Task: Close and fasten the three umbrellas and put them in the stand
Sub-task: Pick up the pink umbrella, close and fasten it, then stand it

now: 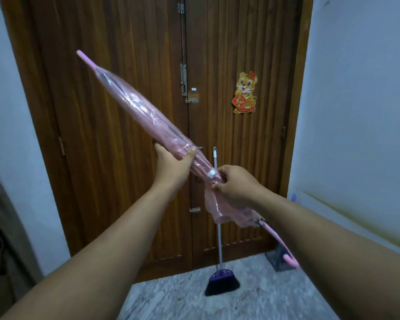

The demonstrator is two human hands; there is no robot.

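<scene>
A closed pink, partly see-through umbrella [136, 105] slants across the view, its tip up at the left and its pink hooked handle [290, 260] low at the right. My left hand [173, 163] grips the folded canopy from below near its wide end. My right hand [234, 184] pinches the canopy just beside the strap's white round snap [211, 173], which wraps the folds. Loose canopy edges hang below my right hand. No other umbrella shows. A dark container [280, 259] stands in the floor corner behind the handle; I cannot tell whether it is the stand.
A wooden double door [129, 65] fills the wall ahead, with a tiger sticker [245, 92] on its right leaf. A purple broom [221, 279] leans against the door on the grey speckled floor [194, 301]. White walls close in on both sides.
</scene>
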